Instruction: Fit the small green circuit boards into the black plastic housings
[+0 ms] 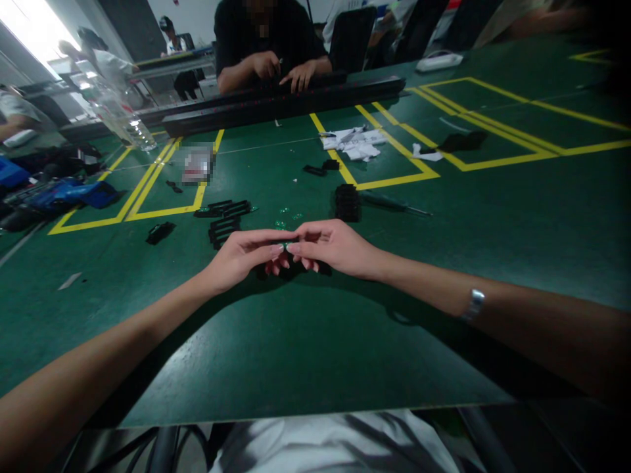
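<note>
My left hand [246, 256] and my right hand [335, 248] meet above the green table [276, 341], fingertips touching. Both are closed in a pinch around something small and dark, mostly hidden by the fingers. Just behind my left hand lie several slotted black parts [225, 228]. Small green pieces [280, 225] are scattered beyond the fingertips. A stack of black parts [347, 202] sits behind my right hand, beside a screwdriver [394, 202] that points right.
Across the table, a person's hands [300, 75] are behind a long black bar [286, 102]. White papers [355, 142] lie at mid-table. Plastic bottles [140, 135] and blue tools [73, 196] are on the left. A white device [438, 61] rests at the back right.
</note>
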The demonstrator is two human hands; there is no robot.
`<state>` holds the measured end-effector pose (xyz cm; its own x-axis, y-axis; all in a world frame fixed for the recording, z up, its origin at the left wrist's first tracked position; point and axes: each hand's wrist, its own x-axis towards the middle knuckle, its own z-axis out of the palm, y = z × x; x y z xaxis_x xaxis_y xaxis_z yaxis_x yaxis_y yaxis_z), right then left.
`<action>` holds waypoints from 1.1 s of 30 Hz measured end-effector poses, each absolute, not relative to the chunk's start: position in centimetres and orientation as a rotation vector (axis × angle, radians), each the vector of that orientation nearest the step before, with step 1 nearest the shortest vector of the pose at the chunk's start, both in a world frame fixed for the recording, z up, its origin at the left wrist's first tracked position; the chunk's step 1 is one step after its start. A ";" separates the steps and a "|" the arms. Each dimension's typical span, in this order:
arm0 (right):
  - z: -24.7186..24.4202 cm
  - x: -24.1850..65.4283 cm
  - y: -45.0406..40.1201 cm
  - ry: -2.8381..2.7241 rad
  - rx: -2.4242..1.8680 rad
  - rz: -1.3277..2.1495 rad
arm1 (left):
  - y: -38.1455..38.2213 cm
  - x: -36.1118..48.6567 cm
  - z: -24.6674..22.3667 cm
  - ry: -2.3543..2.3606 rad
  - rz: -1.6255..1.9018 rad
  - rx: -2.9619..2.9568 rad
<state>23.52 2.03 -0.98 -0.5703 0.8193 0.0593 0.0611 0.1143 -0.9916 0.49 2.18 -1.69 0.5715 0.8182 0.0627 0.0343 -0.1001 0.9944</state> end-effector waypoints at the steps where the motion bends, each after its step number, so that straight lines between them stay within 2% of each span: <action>1: -1.0 23.5 2.0 -1.758 -0.859 1.515 | 2.2 0.5 -1.7 0.750 0.779 1.546; 33: -0.9 23.7 2.1 -1.741 -0.834 1.579 | 2.0 0.8 -1.3 0.762 0.791 1.529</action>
<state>23.68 2.09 -0.92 -0.5962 0.8018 0.0412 0.0371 0.0788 -0.9962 0.77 2.02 -1.32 0.5557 0.8292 0.0606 0.0296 -0.0925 0.9953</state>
